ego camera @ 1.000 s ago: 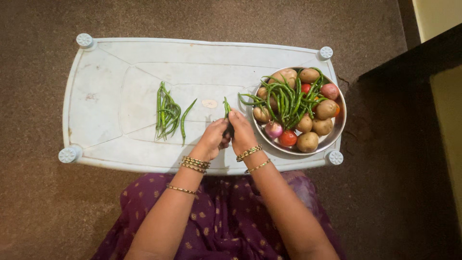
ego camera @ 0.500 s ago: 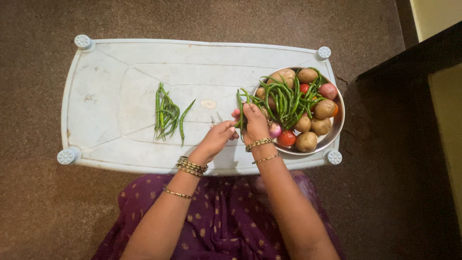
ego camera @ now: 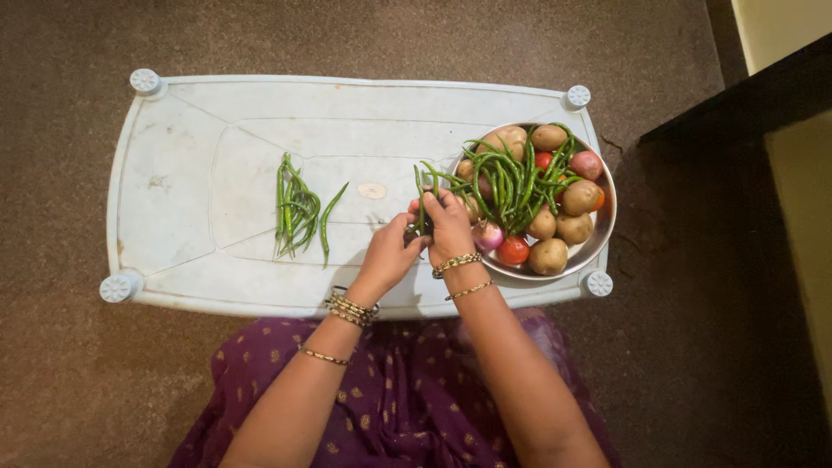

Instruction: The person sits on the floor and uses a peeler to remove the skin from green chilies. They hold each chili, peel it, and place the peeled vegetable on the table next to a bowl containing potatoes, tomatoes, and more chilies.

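Both hands meet near the table's (ego camera: pixel 173 130) front edge, just left of the steel bowl (ego camera: pixel 604 227): the right hand (ego camera: pixel 451 227) is closed around a green chilli (ego camera: pixel 419 192) that sticks up past its fingers, and the left hand (ego camera: pixel 392 250) pinches at its lower end. One loose pile of chillies (ego camera: pixel 296 208) lies mid-table. The bowl, at the right end, holds more chillies, about seven potatoes, two tomatoes and two onions. Brown carpet surrounds the white plastic table.

Brown carpet floor (ego camera: pixel 390 35); dark furniture (ego camera: pixel 737 173), perhaps a cabinet, right.
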